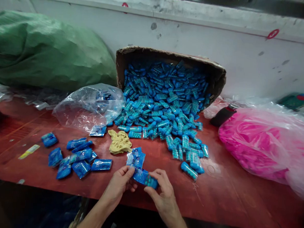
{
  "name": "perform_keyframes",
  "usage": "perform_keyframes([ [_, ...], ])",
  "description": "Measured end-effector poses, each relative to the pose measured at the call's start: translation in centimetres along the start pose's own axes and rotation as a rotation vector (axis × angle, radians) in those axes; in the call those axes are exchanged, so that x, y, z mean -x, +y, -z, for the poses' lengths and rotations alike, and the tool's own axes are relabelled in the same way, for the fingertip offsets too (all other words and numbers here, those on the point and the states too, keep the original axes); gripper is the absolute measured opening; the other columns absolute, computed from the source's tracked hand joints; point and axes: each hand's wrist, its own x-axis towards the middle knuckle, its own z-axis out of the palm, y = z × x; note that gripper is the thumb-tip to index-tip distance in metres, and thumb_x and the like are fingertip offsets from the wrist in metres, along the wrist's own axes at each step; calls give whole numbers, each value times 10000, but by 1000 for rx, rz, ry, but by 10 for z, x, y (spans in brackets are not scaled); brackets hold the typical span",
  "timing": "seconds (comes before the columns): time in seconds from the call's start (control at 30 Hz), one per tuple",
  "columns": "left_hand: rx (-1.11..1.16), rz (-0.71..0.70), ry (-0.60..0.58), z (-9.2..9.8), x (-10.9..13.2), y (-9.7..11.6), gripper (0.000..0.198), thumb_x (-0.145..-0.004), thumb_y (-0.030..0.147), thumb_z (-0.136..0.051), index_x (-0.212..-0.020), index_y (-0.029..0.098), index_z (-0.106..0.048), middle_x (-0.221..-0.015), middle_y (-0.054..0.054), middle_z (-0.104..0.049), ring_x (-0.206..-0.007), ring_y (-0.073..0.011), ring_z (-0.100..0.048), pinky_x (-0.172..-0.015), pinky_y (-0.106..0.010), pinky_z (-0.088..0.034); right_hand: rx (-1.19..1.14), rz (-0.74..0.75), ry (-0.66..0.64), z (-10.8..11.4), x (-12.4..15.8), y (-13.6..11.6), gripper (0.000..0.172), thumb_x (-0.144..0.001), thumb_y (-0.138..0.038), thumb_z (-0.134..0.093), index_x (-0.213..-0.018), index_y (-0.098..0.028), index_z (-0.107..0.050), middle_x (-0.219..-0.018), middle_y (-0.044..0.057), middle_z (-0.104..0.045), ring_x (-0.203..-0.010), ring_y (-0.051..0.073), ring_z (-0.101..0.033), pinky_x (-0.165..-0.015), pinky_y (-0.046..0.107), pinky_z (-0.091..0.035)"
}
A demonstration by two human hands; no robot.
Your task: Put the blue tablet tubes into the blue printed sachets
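Note:
My left hand (120,182) pinches the edge of a small blue printed packet (140,175) between thumb and fingers, above the table's front edge. Closed around a blue capsule-shaped container (151,182) with small teal beads is my right hand (164,193). The container meets the packet's right end; whether it is partly inside, I cannot tell. Just behind my hands lie flat blue printed packets (135,157), overlapping. To the left, several plump blue packets (80,156) lie in a loose group. A crumpled yellow cloth-like piece (119,142) sits behind the flat packets.
A cardboard box (221,76) on its side spills many bead-filled containers (162,111) onto the red table (229,199). A clear plastic bag (76,106) lies left of it, with a big green sack (50,51) behind. A pink-filled bag (257,143) rests at right.

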Motion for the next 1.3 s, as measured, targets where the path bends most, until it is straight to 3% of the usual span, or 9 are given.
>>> perform_keyframes([
  [0.2,268,152,119,-12,3,-9,194,-673,308,-659,-753,154,-571,-650,-27,-672,-555,-135,-610,-489,-232,-478,119,61,104,-26,13,13,326,-799,-144,-517,-1109,-245,-511,-1018,72,-521,-920,194,-559,-797,289,-493],
  [0.4,314,144,77,-22,5,-9,143,-658,238,-679,-680,148,-571,-605,-2,-653,-534,-113,-593,-502,-216,-465,-40,12,46,-27,11,6,345,-790,-150,-533,-1122,-246,-521,-1049,78,-511,-964,202,-535,-840,317,-465],
  [0.6,283,204,-94,-10,7,1,169,-712,205,-626,-869,144,-618,-773,-48,-691,-716,-168,-646,-683,-306,-501,-611,-179,-84,-12,0,6,303,-765,-182,-560,-1058,-253,-582,-1010,42,-568,-964,193,-549,-836,319,-459],
  [0.7,321,196,-225,-7,8,1,222,-747,196,-586,-959,142,-615,-894,-86,-692,-869,-198,-634,-765,-307,-475,-722,-231,-53,-11,-3,15,495,-658,-216,-681,-1130,-268,-541,-1080,45,-552,-972,211,-549,-812,335,-471],
  [0.8,305,230,-344,-8,8,0,229,-771,194,-549,-984,138,-613,-900,-111,-695,-892,-225,-632,-752,-313,-473,-734,-275,-136,-10,-4,17,720,-573,-236,-755,-1224,-304,-457,-1217,55,-490,-1016,227,-535,-792,338,-481],
  [0.97,315,246,-445,-11,7,-1,269,-750,144,-557,-1014,133,-606,-868,-116,-701,-877,-239,-638,-767,-331,-464,-916,-326,-322,-2,-9,12,801,-544,-323,-773,-1252,-363,-401,-1265,22,-463,-946,203,-577,-685,291,-508],
  [1.07,334,251,-425,-15,9,-2,261,-724,143,-590,-982,119,-623,-850,-113,-702,-858,-231,-642,-777,-320,-462,-926,-321,-329,0,-10,12,740,-561,-305,-764,-1226,-356,-443,-1236,15,-483,-925,190,-584,-668,263,-504],
  [1.23,371,222,-285,-23,16,-13,187,-739,174,-593,-912,131,-649,-823,-79,-702,-813,-182,-643,-763,-273,-466,-735,-298,-249,-1,-5,11,576,-698,-202,-643,-1231,-325,-462,-1180,8,-522,-1038,188,-522,-861,309,-436],
  [1.3,389,221,-219,-27,19,-19,148,-745,208,-593,-858,135,-656,-771,-65,-701,-762,-164,-642,-737,-265,-472,-685,-290,-222,-4,-2,10,548,-737,-185,-592,-1244,-330,-446,-1162,2,-535,-982,165,-546,-855,296,-438],
])
